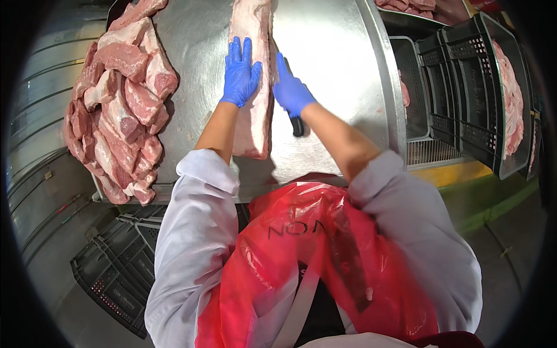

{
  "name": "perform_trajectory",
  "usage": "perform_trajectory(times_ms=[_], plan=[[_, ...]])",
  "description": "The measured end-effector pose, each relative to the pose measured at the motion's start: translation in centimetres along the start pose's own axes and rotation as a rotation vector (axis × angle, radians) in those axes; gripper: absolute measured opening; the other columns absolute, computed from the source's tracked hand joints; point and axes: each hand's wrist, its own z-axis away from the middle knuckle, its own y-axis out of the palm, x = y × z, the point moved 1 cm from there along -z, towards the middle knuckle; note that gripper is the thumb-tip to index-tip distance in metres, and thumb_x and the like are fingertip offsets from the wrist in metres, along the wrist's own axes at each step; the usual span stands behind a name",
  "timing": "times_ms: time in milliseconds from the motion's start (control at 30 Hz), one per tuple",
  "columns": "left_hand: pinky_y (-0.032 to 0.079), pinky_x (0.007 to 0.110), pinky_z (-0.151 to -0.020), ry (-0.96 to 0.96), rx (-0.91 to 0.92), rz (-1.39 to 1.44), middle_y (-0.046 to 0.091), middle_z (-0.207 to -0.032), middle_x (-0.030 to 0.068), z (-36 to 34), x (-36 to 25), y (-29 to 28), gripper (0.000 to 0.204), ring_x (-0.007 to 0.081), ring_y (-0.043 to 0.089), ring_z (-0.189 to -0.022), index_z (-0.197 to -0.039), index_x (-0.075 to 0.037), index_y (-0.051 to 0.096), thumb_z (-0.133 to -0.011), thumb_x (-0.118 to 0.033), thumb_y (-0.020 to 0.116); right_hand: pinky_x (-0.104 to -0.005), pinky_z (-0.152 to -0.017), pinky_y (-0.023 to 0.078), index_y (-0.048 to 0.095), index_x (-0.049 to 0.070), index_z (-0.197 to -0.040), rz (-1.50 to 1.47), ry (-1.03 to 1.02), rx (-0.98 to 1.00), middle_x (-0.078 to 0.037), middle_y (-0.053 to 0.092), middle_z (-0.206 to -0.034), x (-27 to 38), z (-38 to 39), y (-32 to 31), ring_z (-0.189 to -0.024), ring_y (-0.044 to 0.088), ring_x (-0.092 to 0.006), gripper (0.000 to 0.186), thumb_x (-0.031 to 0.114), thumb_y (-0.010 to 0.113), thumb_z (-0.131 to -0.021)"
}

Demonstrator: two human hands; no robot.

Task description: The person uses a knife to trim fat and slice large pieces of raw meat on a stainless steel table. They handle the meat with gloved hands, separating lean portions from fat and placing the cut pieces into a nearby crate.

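Blue gloves cover the left grip (241, 72) and right grip (292, 91); white sleeves, glossy red plastic apron.

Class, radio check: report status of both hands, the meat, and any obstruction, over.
Left hand in blue glove flat on long pale pork slab. Right hand grips black-handled knife against slab's right edge. Heap of red meat cuts lies left, apart.

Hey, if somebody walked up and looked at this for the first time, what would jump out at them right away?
Probably the two blue-gloved hands at top centre: the left hand lies flat on a long pale slab of meat on the steel table, while the right hand grips a black-handled knife at the slab's right edge. Next, the big heap of red meat cuts on the table's left end, and the person's bright red plastic apron low in the picture.
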Motion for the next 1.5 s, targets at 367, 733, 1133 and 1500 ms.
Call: perform_trajectory(times_ms=[367, 733, 1133, 1500], plan=[[0.015, 0.058, -0.121, -0.017, -0.068, -0.064, 0.015, -0.164, 0.0284, -1.6, 0.7, 1.4, 0.071, 0.0461, 0.014, -0.152, -0.160, -0.010, 0.023, -0.100, -0.038, 0.047, -0.0420, -0.049, 0.053, -0.003, 0.026, -0.162, -0.145, 0.129, 0.025, -0.017, 0.065, -0.074, -0.1, 4.9, 2.5, -0.053, 0.061, -0.0255, 0.081, 0.015, 0.043, -0.096], [0.014, 0.063, -0.120, -0.384, 0.274, -0.102, -0.006, -0.167, 0.0230, -1.9, -2.9, -0.8, 0.114, 0.0450, 0.001, -0.154, -0.163, -0.028, 0.001, -0.079, -0.066, 0.068, -0.0385, -0.052, 0.053, 0.009, 0.015, -0.162, -0.294, -0.023, 0.237, -0.017, 0.063, -0.070, -6.8, 27.6, 8.3, -0.054, 0.062, -0.0267, 0.076, 0.014, 0.048, -0.096], [0.052, 0.046, -0.101, -0.436, 0.494, 1.246, 0.064, -0.124, 0.0200, 0.3, 1.1, -5.4, 0.074, 0.0321, 0.066, -0.109, -0.141, 0.006, 0.048, -0.074, -0.018, 0.067, -0.0282, -0.047, 0.046, 0.013, 0.029, -0.163, -0.556, 0.303, -0.351, -0.003, 0.060, -0.070, -13.3, 39.3, -5.9, -0.050, 0.050, -0.0096, 0.086, 0.005, 0.053, -0.091], [0.051, 0.041, -0.100, -0.693, 0.558, 0.921, 0.066, -0.120, 0.0205, 6.7, 1.1, -5.4, 0.061, 0.0306, 0.066, -0.110, -0.136, 0.003, 0.053, -0.079, -0.016, 0.061, -0.0254, -0.047, 0.044, 0.011, 0.022, -0.164, -0.521, 0.133, -0.307, 0.000, 0.052, -0.063, -16.1, 35.0, -13.7, -0.050, 0.045, -0.0079, 0.084, 0.002, 0.050, -0.091]])
